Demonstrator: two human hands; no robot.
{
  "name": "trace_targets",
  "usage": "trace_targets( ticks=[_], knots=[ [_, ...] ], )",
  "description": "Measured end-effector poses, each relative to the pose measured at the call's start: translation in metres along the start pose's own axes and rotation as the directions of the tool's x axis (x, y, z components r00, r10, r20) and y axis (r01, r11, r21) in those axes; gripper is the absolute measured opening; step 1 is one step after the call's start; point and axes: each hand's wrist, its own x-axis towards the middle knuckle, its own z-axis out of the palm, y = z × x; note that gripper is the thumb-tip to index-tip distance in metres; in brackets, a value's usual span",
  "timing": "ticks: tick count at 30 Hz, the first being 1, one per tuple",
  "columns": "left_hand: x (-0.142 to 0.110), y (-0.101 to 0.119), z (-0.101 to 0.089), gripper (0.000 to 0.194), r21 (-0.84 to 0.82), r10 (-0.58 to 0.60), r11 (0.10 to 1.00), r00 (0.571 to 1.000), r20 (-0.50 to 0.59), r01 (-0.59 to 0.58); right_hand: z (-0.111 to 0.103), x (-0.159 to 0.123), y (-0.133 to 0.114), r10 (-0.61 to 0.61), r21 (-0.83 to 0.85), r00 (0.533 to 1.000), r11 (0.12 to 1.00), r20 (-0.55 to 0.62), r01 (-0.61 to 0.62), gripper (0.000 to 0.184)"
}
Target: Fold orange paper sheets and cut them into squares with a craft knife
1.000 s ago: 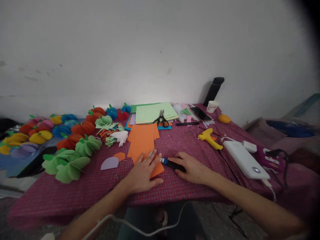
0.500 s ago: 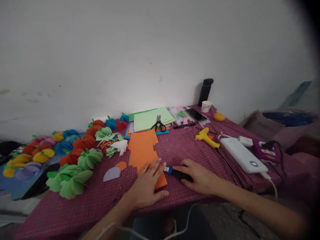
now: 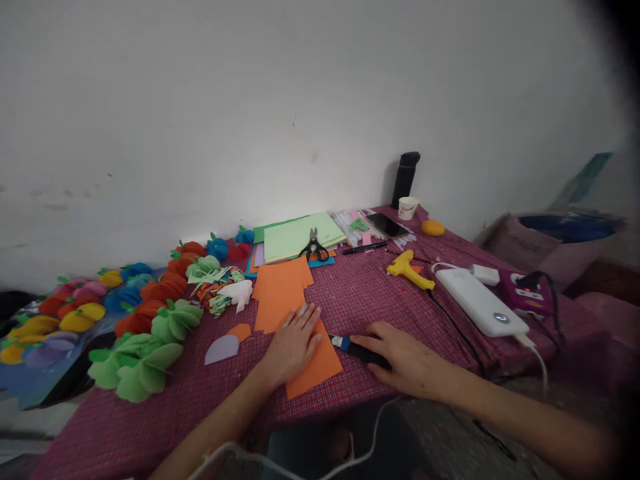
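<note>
My left hand [image 3: 293,343] lies flat with fingers stretched on a sheet of orange paper [image 3: 313,373] near the table's front edge. More orange sheets [image 3: 280,290] lie overlapped just beyond it. My right hand [image 3: 400,357] is wrapped round the black handle of a utility knife [image 3: 367,355] with a blue collar. Its tip points left, at the right edge of the orange sheet; whether the blade touches the paper I cannot tell. Left of my left hand lie a lilac paper half-round [image 3: 223,350] and a small orange paper piece [image 3: 241,331].
Behind the orange sheets, black scissors [image 3: 314,248] rest on pale green paper [image 3: 285,240]. On the right are a yellow glue gun [image 3: 410,270], a white power bank [image 3: 475,300] and a purple power strip [image 3: 525,293]. Several coloured paper pumpkins [image 3: 165,287] crowd the left.
The front orange sheet has come nearer the table edge and turned slightly. My left hand has moved up and left. My right hand has shifted slightly right with the utility knife.
</note>
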Motion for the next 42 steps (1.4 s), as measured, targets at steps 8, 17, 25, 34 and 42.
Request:
trace_targets(
  ticks=[8, 17, 25, 34, 42],
  knots=[
    [-0.002, 0.002, -0.002, 0.059, 0.008, 0.040, 0.999, 0.999, 0.017, -0.041, 0.004, 0.011, -0.003, 0.014, -0.001, 0.999, 1.000, 0.029, -0.014, 0.051],
    [-0.003, 0.002, -0.004, 0.068, 0.011, 0.063, 0.998, 0.997, 0.038, -0.064, 0.009, 0.001, 0.009, 0.028, 0.032, 1.000, 0.999, -0.014, -0.028, 0.052],
    [-0.003, 0.001, -0.001, 0.074, 0.001, 0.048, 0.999, 0.999, 0.027, -0.048, 0.007, 0.011, 0.002, 0.022, 0.027, 1.000, 0.999, -0.001, -0.022, 0.051],
    [-0.003, 0.001, 0.000, 0.075, 0.014, 0.063, 0.998, 0.998, 0.011, -0.063, 0.011, 0.012, 0.009, 0.020, 0.002, 0.999, 1.000, -0.027, -0.020, 0.050],
    [-0.004, 0.001, -0.001, 0.078, -0.014, 0.053, 0.998, 0.999, -0.009, -0.053, 0.010, 0.016, 0.010, 0.008, -0.011, 1.000, 1.000, -0.021, -0.008, 0.049]
  ],
)
